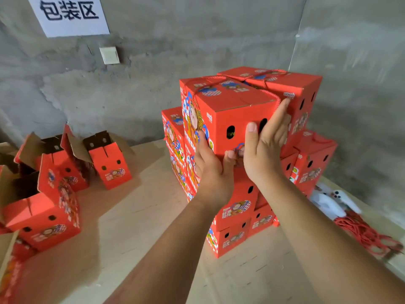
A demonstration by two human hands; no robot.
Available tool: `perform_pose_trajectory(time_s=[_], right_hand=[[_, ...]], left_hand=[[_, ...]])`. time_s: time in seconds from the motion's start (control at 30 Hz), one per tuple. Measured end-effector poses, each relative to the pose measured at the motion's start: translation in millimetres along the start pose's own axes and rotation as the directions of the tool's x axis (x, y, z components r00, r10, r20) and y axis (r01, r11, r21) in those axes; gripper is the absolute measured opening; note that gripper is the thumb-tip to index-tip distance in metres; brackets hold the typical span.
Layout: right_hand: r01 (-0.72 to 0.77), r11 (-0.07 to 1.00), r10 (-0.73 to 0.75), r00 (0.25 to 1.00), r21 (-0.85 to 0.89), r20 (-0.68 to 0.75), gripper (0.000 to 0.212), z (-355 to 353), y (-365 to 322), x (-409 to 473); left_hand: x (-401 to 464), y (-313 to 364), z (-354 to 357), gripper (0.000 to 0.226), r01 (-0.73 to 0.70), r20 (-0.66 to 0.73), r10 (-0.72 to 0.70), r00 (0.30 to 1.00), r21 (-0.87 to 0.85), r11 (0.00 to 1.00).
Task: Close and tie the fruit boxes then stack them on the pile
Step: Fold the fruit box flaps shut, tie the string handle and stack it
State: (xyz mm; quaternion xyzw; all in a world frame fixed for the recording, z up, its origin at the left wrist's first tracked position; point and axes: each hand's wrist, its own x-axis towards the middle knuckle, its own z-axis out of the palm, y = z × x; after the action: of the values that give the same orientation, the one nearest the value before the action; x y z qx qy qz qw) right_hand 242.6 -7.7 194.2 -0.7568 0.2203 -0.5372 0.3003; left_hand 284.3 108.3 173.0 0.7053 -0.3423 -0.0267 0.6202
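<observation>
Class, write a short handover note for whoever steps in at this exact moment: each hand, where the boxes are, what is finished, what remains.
Left hand: flat against the lower front corner of the closed red cardboard fruit box on top of the pile.
Right hand: straight fingers pressing its right side.
Done: the box is closed, red cord over its top, resting on the stacked red boxes.
Left: open red boxes on the wooden table need closing, tying, stacking. Loose red cords lie at right.

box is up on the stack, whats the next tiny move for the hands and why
Probably ease both hands off. The tied box already sits on the pile, its flaps shut, with the left hand and right hand pressed flat against its near face.
</observation>
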Motion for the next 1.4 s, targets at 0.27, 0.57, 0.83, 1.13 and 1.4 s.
perform_pose_trajectory(time_s=[0.27,0.57,0.83,1.13,1.4], right_hand=[[0.003,0.998,-0.010,0.991,0.058,0.135,0.080,2.3,15.3,-33.1],[0.376,0.796,-0.568,0.736,0.475,0.369,0.050,28.3,-12.7,-108.1],[0.061,0.859,-0.484,0.421,0.508,0.767,0.067,105.4,-68.0,-194.0],[-0.151,0.917,-0.377,-0.020,0.370,0.926,0.071,238.2,-194.0,-331.4],[-0.243,0.966,-0.129,-0.151,0.090,0.980,0.061,372.2,-293.0,-435.8]], left_hand=[[2.0,9.8,9.0,0.076,0.102,-0.053,-0.108,0.993,-0.114,0.988],[-60.0,-7.7,-40.4,0.028,0.017,-0.336,-0.162,0.928,-0.396,0.918],[-138.0,-48.5,-149.5,0.030,0.241,-0.634,-0.357,0.686,-0.264,0.934],[-220.6,-122.1,-351.7,0.027,0.473,-0.791,-0.339,0.508,-0.073,0.878],[-279.2,-210.8,-521.8,0.048,0.789,-0.856,-0.423,0.299,-0.028,0.614]])
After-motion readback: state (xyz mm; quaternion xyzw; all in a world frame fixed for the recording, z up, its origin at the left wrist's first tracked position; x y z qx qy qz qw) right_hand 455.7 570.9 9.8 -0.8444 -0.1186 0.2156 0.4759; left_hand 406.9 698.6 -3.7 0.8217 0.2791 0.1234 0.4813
